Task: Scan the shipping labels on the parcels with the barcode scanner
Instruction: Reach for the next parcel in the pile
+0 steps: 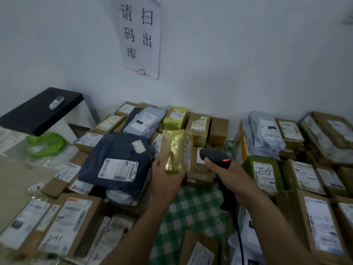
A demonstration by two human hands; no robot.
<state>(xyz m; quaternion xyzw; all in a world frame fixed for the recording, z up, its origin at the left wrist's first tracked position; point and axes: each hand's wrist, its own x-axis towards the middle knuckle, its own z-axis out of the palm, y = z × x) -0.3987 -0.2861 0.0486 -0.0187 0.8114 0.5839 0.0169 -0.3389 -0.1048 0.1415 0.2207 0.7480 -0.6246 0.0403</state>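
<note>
Parcel, small, brown cardboard, bound in glossy yellow tape: I hold it upright in my left hand, fingers and thumb curled round its lower end, raised above the green-and-white checked cloth. Its white shipping label runs down the right side face, seen almost edge-on.

Scanner, black plastic, handheld barcode type: I grip it in my right hand, fingers wrapped round the handle. The head sits just beside the parcel's label side, and a red light shows on top.

Surrounding stock:
- Dark blue plastic mailer with a white label, to my left.
- Olive green box with a handwritten label, to my right.
- Pale grey plastic mailer, behind the green box.
- Brown labelled cartons on every side.
</note>
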